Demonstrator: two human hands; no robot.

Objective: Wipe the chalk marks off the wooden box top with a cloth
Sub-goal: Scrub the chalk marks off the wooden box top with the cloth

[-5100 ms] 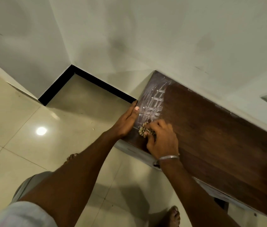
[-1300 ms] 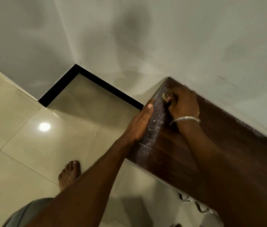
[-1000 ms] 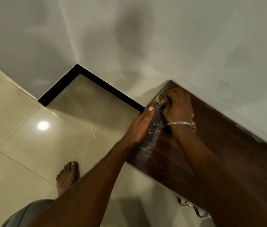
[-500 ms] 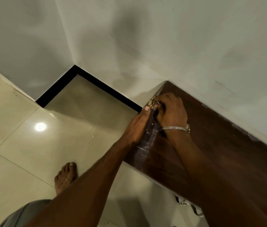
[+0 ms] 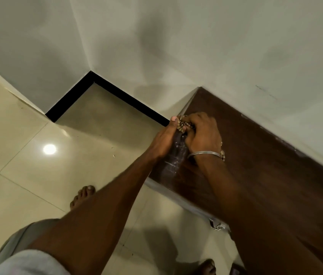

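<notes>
Your left hand (image 5: 163,141) lies flat and open along the left edge of the box top (image 5: 265,165), bracing it; judging by its build, the box is stiff and heavy enough to stay put under pressure. Just right of it, pale chalk marks (image 5: 173,162) streak the wood near that edge. Your right hand (image 5: 203,135) is bunched tight around the cloth (image 5: 183,124), a soft patterned wad at the far left corner. It should crumple easily, so keep it balled under your fingertips.
</notes>
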